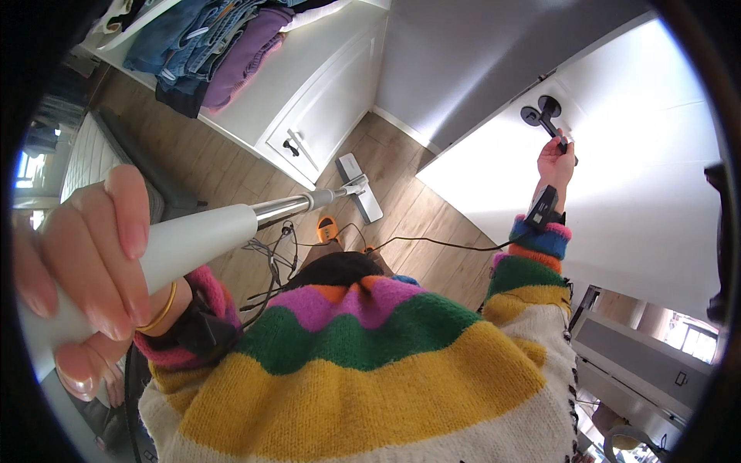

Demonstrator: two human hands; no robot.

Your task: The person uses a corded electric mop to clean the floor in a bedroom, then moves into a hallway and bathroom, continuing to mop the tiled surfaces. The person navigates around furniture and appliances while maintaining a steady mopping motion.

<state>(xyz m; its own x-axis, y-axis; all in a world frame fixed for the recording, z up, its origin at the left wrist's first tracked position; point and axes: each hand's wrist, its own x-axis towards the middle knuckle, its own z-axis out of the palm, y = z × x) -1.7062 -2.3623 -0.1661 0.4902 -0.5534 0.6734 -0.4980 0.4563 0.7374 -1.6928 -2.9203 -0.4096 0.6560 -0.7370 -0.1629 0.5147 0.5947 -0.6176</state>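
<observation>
My left hand (87, 260) is wrapped around the pale handle of a flat mop (200, 243) at the left, close to the camera. The mop's metal pole slants away to its grey and white flat head (360, 188), which lies on the wood floor. At the right, my right hand (558, 159) has its fingers around the black lever handle (547, 124) of a white door (613, 191). A black device is strapped to each wrist, and a cable runs from the right one.
Folded jeans (185, 46) and a purple garment (246, 55) lie on a white cabinet (301, 69). Loose black cables (272, 260) hang near my legs and orange slippers (327, 229). A grey wall (422, 75) stands ahead; a mattress (95, 150) is at the left.
</observation>
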